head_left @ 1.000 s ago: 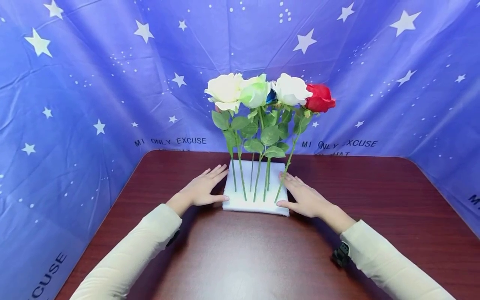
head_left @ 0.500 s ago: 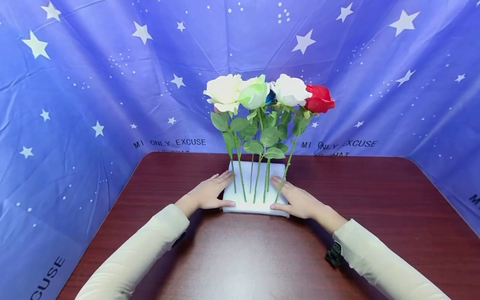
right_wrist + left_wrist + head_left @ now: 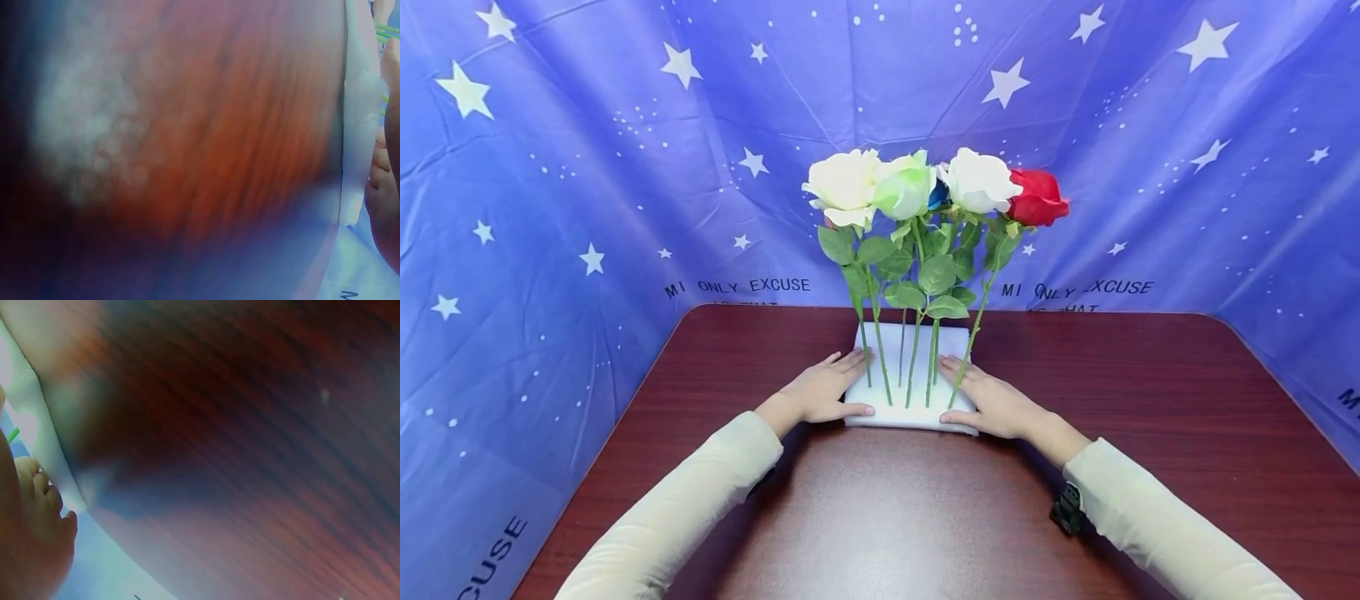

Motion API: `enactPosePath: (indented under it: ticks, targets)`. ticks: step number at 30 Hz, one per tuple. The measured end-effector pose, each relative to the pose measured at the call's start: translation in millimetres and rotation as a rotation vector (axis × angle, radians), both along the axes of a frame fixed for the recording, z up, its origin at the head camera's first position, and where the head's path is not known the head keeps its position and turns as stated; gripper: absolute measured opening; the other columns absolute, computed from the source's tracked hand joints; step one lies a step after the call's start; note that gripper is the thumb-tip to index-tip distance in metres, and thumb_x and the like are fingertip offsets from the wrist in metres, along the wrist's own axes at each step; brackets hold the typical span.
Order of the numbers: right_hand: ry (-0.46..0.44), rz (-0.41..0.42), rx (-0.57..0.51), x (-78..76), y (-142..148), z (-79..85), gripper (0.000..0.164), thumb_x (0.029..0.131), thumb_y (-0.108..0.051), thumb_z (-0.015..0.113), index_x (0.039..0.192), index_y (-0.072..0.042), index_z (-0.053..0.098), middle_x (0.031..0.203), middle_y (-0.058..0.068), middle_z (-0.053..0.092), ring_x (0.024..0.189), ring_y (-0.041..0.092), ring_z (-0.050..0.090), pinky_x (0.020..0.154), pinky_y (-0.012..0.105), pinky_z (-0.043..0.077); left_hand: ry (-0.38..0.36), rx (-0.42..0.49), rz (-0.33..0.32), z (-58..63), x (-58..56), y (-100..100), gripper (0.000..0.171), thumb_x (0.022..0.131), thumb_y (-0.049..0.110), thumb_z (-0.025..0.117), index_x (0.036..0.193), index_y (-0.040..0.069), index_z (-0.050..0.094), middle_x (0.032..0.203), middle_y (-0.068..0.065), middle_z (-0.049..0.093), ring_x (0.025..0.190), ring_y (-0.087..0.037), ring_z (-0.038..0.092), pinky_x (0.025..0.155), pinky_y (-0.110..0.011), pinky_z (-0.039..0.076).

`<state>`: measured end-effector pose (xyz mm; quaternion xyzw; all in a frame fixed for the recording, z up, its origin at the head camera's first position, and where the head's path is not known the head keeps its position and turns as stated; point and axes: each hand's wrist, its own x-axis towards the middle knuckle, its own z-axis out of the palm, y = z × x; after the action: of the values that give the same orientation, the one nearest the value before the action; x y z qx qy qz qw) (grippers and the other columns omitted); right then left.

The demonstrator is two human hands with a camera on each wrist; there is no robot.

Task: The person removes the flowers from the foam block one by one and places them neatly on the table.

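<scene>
The white foam block (image 3: 919, 419) lies on the dark red desk (image 3: 1105, 367), towards its far edge, between a person's two hands. The left hand (image 3: 829, 392) and the right hand (image 3: 994, 400) rest on its side edges, fingers straight and thumbs spread wide; neither grips anything. From here, the stems rising from the block fill the space between the hands, and the rightmost one crosses in front of the right fingers. Above are a cream rose (image 3: 842, 187), a green-tinged rose (image 3: 900, 192), a white rose (image 3: 979, 181) and a red rose (image 3: 1040, 198); a blue flower (image 3: 937, 194) is mostly hidden behind them. Green leaves (image 3: 938, 273) crowd the upper stems. A star-printed blue curtain (image 3: 640, 192) hangs around the desk, and a black device (image 3: 1067, 508) sits below the right sleeve (image 3: 1150, 508).
</scene>
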<state>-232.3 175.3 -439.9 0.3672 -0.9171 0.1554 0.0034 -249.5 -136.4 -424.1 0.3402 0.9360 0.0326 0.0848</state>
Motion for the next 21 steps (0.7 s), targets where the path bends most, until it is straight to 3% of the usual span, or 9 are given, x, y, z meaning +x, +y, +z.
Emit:
enactPosePath:
  ticks: [7,21]
  targets:
    - [-0.015,0.003,0.014,-1.3,-0.2,2.8,0.086,0.085,-0.050,0.066,0.149,-0.003,0.032,0.155,0.019,0.034,0.144,0.035,0.032,0.117,0.049,0.035,0.024,-0.010,0.003,-2.6,2.3,0.3,0.089,0.091,0.062,0.048,0.153,0.007,0.018,0.162,-0.010,0.018,0.151,-0.025,0.018,0.125,-0.048,0.019]
    - [-0.024,0.054,-0.016,-2.9,14.5,10.2,0.086,0.081,-0.047,0.072,0.145,-0.001,0.039,0.151,0.018,0.040,0.140,0.035,0.039,0.112,0.049,0.040,-0.017,-0.022,-0.003,2.0,7.8,14.6,0.091,0.088,0.066,0.050,0.153,0.009,0.021,0.161,-0.009,0.021,0.151,-0.024,0.018,0.127,-0.042,0.018]
